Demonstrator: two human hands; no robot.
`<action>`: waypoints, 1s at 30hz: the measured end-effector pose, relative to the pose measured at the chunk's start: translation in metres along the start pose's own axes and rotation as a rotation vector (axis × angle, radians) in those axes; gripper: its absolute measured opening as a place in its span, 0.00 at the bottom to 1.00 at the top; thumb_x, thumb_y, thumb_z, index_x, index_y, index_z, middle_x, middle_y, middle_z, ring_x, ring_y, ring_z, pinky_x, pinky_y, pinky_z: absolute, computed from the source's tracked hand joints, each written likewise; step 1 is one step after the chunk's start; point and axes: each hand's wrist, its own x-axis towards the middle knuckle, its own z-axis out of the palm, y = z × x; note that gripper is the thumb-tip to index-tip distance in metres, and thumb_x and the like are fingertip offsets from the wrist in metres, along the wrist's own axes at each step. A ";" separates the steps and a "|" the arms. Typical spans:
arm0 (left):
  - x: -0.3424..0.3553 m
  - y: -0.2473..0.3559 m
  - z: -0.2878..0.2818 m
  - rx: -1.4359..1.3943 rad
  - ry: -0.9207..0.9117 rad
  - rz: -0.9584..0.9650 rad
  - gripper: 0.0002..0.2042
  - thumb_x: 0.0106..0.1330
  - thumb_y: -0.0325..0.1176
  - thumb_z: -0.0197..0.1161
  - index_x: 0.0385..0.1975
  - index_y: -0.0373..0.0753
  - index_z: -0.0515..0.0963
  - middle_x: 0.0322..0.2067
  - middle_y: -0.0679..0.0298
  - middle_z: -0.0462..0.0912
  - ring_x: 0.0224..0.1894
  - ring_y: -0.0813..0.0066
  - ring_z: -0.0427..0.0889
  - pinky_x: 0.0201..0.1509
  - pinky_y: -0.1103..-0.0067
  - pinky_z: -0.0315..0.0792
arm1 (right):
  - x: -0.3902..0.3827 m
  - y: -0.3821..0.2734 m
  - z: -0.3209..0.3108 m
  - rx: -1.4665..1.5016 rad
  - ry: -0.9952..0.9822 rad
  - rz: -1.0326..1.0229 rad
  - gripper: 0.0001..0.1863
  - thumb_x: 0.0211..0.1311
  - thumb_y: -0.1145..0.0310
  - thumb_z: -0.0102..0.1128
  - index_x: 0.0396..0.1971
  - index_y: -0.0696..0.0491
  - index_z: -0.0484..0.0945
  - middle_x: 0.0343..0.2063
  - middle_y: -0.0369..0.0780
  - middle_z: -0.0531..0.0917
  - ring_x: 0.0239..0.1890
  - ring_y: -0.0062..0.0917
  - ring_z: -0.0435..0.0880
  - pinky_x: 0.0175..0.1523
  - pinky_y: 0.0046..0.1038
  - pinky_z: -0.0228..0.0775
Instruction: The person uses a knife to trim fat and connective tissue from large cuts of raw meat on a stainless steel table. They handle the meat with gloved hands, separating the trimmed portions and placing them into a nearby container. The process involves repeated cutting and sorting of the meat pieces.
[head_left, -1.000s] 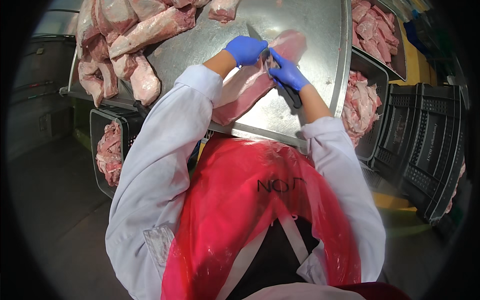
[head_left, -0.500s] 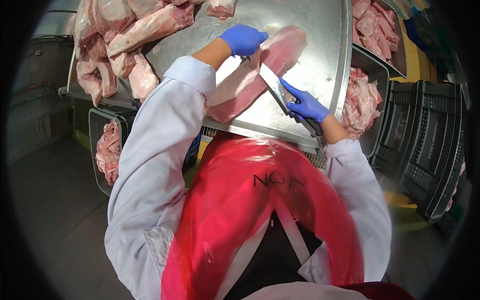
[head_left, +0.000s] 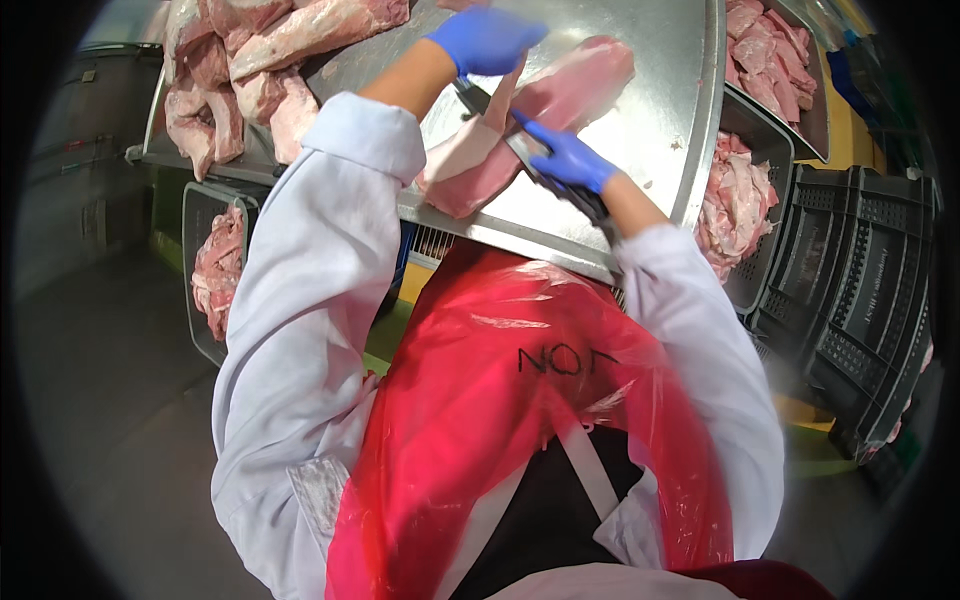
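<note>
A long pale-pink piece of meat, which looks like a loin, lies slantwise on the metal table. My left hand, in a blue glove and blurred, grips a whitish flap of meat and pulls it up from the piece. In my right hand, also blue-gloved, is a black-handled knife, its index finger stretched along the blade. The blade passes under the raised flap; a dark end, seemingly its tip, shows on the flap's left side.
Several large meat pieces are heaped at the table's far left. Trimmings fill a grey bin at left and another bin at right. Cut meat fills a tray at far right, near black crates.
My left hand has lifted up and slightly away, raising the flap higher. My right hand has pushed the knife leftward and away, deeper under the flap. The view has shifted a little.
</note>
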 end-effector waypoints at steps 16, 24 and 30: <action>-0.101 -0.039 -0.049 0.081 0.355 0.043 0.07 0.61 0.29 0.53 0.34 0.37 0.77 0.28 0.49 0.82 0.33 0.47 0.85 0.37 0.57 0.77 | -0.030 0.014 0.071 -0.141 -0.053 -0.125 0.39 0.66 0.62 0.55 0.76 0.40 0.53 0.41 0.55 0.84 0.41 0.45 0.85 0.51 0.37 0.75; -0.128 -0.006 -0.090 0.016 0.399 0.119 0.07 0.60 0.29 0.55 0.34 0.39 0.79 0.24 0.51 0.83 0.30 0.47 0.85 0.36 0.56 0.77 | 0.054 -0.039 0.122 -0.170 0.174 -0.040 0.43 0.61 0.70 0.55 0.77 0.34 0.51 0.36 0.51 0.86 0.31 0.38 0.86 0.43 0.35 0.78; -0.175 -0.022 -0.119 0.102 0.555 0.148 0.06 0.59 0.28 0.55 0.32 0.39 0.79 0.24 0.51 0.83 0.31 0.47 0.85 0.36 0.58 0.77 | 0.013 -0.021 0.161 -0.179 0.260 -0.280 0.42 0.62 0.70 0.57 0.77 0.38 0.52 0.29 0.48 0.85 0.27 0.29 0.86 0.35 0.30 0.76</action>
